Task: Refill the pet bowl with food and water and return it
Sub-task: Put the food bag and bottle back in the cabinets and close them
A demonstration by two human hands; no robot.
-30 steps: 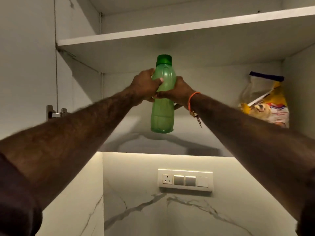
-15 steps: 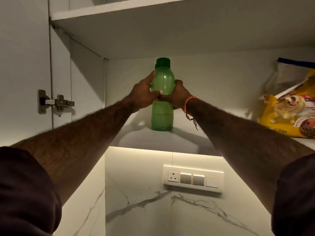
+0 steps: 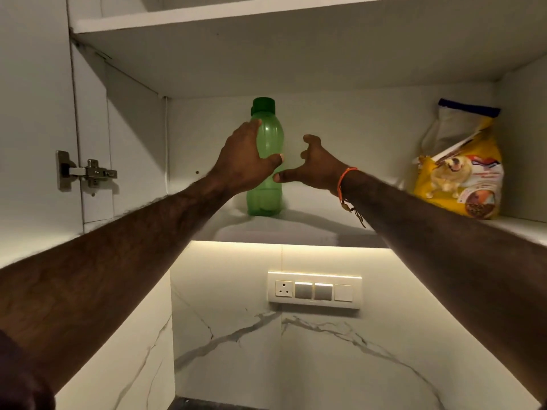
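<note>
Bottle (image 3: 267,161): green, capped, upright on cupboard shelf (image 3: 296,229), rear centre. Left hand (image 3: 243,161): wrapped round bottle's middle, fingers behind, thumb in front. Right hand (image 3: 314,167): just beside bottle, fingers spread, curled, holding nothing. Food bag (image 3: 461,173): yellow, on same shelf, far right, well apart from bottle. Switch panel (image 3: 314,290): wall below shelf.

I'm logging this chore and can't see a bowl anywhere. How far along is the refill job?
Looks late: the green bottle, capped, stands on the cabinet shelf, and the dog food bag sits there too. In hand: the left hand holds the bottle; the right hand is open beside it. Left: letting go. No bowl shows, so filling and return are unconfirmed.
</note>
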